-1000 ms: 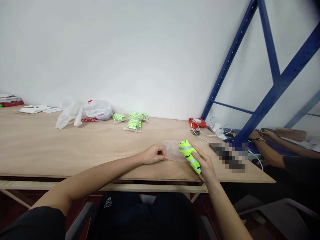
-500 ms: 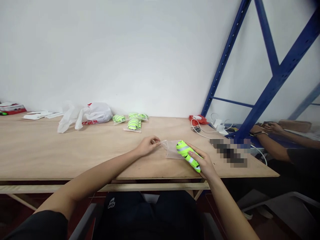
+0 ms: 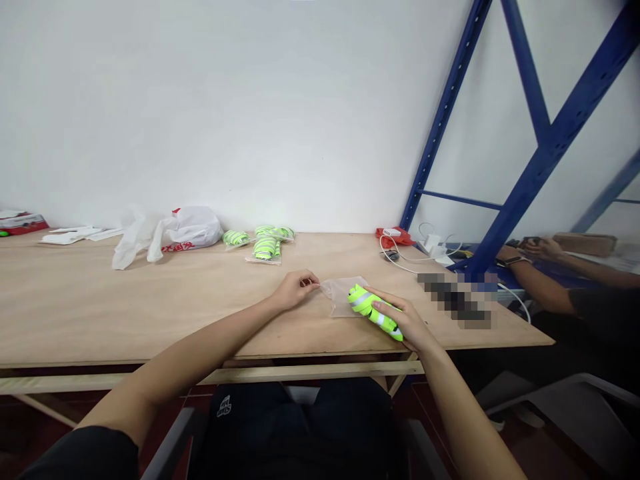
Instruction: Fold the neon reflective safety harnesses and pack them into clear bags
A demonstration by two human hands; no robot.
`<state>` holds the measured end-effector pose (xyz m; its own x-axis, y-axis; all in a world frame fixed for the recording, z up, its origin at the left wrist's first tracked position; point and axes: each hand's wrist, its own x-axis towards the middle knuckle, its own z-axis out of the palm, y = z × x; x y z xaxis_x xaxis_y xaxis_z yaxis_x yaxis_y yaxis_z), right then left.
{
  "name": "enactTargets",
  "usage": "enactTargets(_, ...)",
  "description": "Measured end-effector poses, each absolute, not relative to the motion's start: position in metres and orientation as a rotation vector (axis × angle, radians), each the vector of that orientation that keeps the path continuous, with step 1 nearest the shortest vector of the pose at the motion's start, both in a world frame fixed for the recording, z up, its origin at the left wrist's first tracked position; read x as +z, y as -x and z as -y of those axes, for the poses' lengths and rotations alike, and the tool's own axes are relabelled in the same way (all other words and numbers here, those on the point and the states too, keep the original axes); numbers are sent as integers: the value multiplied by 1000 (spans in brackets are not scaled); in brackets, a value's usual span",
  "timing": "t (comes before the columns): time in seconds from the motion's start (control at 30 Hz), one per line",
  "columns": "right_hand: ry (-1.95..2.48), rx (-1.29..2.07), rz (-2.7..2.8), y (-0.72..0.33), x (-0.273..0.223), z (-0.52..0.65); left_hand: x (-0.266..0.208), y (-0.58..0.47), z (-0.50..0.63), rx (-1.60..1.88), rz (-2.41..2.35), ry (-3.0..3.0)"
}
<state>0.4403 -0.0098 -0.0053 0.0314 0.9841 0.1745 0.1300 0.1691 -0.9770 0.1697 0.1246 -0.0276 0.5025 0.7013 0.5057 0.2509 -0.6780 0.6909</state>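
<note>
My left hand (image 3: 299,288) pinches one corner of a clear plastic bag (image 3: 343,293) that lies on the wooden table. In my right hand (image 3: 405,320) is a rolled neon-yellow reflective strap (image 3: 375,312) with silvery bands, fingers wrapped along its upper and right sides. The roll's left end overlaps the right part of the bag; whether it is inside the bag's mouth I cannot tell. Further back on the table, several bagged yellow-striped rolls (image 3: 265,248) lie in a small cluster.
A white plastic carrier bag (image 3: 197,227) and white papers (image 3: 75,234) lie along the wall. At the right are a red cloth (image 3: 400,237), cables, a blurred patch and a blue metal rack (image 3: 520,187). Beyond the rack, another person's arms (image 3: 530,273) show.
The yellow roll has tilted slightly, its left end a little lower and further left over the bag. My left hand keeps its pinch. The view has shifted slightly.
</note>
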Motion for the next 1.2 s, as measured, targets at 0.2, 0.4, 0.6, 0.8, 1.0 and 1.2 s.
enactTargets(0.2, 1225, 1009, 1373, -441, -3, 9, -26, -161, -136, 1038, -839, -2240)
enactTargets(0.4, 1228, 991, 1398, -443, -7, 8, -23, -160, -134, 1034, -857, -2379)
enactTargets(0.6, 1233, 976, 1418, -441, -9, 8, -4, -163, -104, 886, -613, -2732)
enactTargets(0.8, 1218, 985, 1410, -440, -9, 8, -5, -164, -89, 590, -398, -2802)
enactTargets(1.0, 1235, 980, 1421, -438, -4, 11, -8, -162, -84, 607, -372, -2862)
enactTargets(1.2, 1218, 961, 1441, -437, -3, 13, -5, -165, -82, 789, -247, -3053)
